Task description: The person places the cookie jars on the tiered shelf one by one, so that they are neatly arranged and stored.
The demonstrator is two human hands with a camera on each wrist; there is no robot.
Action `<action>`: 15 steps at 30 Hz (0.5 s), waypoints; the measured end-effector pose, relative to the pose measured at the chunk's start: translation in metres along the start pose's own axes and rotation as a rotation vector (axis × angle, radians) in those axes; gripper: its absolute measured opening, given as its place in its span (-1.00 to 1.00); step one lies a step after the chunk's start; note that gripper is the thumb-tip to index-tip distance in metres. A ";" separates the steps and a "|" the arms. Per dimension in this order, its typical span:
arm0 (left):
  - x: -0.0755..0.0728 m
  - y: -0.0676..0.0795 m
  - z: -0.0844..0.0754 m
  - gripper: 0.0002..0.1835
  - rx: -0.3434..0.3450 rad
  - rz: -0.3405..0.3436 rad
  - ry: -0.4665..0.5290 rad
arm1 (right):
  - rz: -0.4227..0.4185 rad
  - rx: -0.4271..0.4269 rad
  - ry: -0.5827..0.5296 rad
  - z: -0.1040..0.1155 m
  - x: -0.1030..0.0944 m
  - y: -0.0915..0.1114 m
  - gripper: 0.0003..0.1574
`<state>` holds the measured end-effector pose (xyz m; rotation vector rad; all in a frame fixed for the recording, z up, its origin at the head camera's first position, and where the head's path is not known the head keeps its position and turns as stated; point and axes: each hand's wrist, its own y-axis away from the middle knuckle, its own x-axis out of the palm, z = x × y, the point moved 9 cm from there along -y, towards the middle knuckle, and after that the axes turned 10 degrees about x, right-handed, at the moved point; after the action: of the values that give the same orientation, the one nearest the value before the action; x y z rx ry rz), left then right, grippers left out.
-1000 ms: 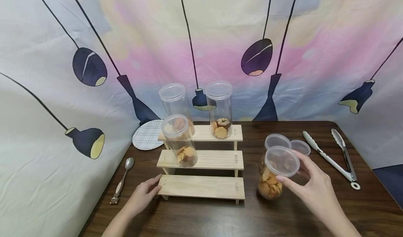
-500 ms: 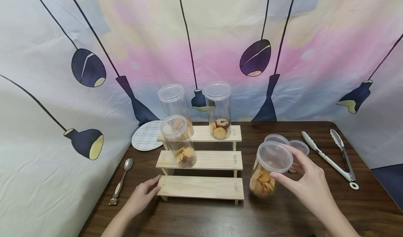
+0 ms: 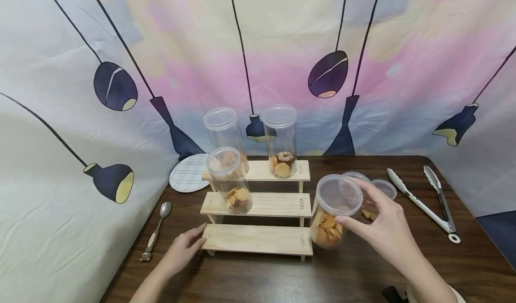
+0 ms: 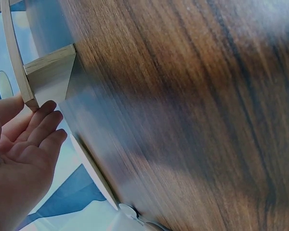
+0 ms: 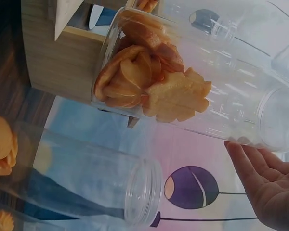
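My right hand (image 3: pixel 384 227) grips a clear plastic jar (image 3: pixel 327 231) near its lid, thumb on the near side. The jar tilts slightly beside the right end of the lowest step of a three-step wooden display shelf (image 3: pixel 258 239). Yellow-brown cookies (image 5: pixel 135 79) fill its bottom in the right wrist view. At the left end of that step, my left hand (image 3: pixel 183 249) pinches the board edge (image 4: pixel 20 62), with the thumb on one face and fingers on the other. One cookie jar (image 3: pixel 230 182) stands on the middle step; two more jars, including one (image 3: pixel 281 142) with a doughnut, stand on top.
More lidded jars (image 3: pixel 384 189) stand behind my right hand, partly hidden. Metal tongs (image 3: pixel 421 204) lie at the right of the table, a spoon (image 3: pixel 156 231) at the left. A checked plate (image 3: pixel 188 173) sits behind the shelf's left side, before a cloth backdrop.
My right hand has carried the jar leftward from beside the other jars to the lowest step's right end. My left hand stays at the shelf's edge.
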<state>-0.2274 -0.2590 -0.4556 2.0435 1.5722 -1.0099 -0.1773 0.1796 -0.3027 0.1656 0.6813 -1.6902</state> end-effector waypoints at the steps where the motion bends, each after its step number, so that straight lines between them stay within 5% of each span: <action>1: 0.000 0.000 0.000 -0.53 0.003 0.002 -0.001 | 0.007 0.000 -0.007 0.001 0.001 -0.001 0.00; 15: 0.000 0.000 0.000 -0.53 -0.004 0.003 0.000 | 0.115 -0.092 -0.167 0.024 0.027 -0.017 -0.02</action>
<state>-0.2272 -0.2588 -0.4559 2.0426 1.5695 -1.0041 -0.1938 0.1459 -0.2894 -0.0020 0.6118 -1.5405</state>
